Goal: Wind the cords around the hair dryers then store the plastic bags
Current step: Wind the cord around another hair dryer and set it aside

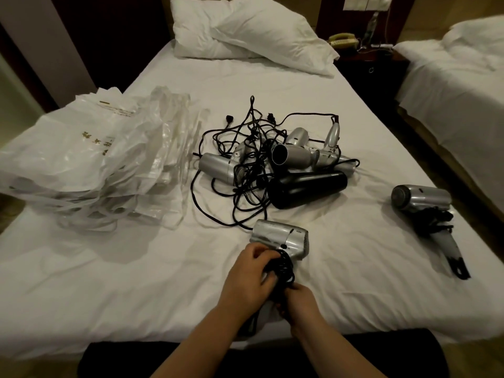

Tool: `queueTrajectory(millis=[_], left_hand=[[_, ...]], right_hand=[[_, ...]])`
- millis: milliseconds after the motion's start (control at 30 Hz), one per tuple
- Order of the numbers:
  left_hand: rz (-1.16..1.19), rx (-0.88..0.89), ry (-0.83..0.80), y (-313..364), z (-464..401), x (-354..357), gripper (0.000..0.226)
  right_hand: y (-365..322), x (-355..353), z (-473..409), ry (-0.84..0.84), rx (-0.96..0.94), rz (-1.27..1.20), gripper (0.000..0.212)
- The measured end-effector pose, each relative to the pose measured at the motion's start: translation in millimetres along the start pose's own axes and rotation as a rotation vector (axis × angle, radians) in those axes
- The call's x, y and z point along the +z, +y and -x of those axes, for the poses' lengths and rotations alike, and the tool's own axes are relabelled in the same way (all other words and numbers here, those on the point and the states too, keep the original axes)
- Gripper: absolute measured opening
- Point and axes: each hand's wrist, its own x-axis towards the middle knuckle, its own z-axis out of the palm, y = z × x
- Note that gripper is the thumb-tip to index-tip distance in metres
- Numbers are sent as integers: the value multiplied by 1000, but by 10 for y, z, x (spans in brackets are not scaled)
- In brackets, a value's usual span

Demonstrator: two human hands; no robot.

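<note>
A silver hair dryer (281, 238) lies near the bed's front edge, its black cord (283, 268) coiled around the handle. My left hand (248, 279) grips the handle and the coils. My right hand (297, 301) pinches the cord just below the coils. Behind them is a pile of several silver dryers and one black dryer (308, 188) with tangled black cords (245, 170). At the right lies a silver dryer with its cord wound (425, 208). A heap of clear plastic bags (90, 165) sits at the left.
All of it rests on a white-sheeted bed (136, 282) with pillows (245, 34) at the head. A dark nightstand with a phone (343, 40) and a second bed (458, 85) stand to the right. A dark bench (409, 353) runs along the foot.
</note>
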Motion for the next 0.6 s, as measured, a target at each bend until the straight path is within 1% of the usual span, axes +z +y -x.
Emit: queueTrajectory(millis=[100,133,200,300,367,467,600], left_hand=[[-108,81,79,42,-18,12,19],[-138,112,85,36,-34,8,15],[-184,152,53,29,-77,-18,15],[-180,126,-2,35,-146,-114,8],[-212,110,-8,47,-193,-169,9],[-226,62,51,100,-228,-260,14],[-174,-37,121,130,-198,-350,19]], right_hand=[[-11,-29,7,15,-10,-13,28],[-13,-44,9,27,-11,-22,28],[-31,-82,25,40,-30,-72,26],[-85,-143,45,53,-79,-181,20],[-151,-159,47,60,-124,-276,15],[-309,-138,70,47,-220,-381,12],[-517,-92,168,9,-363,-286,13]])
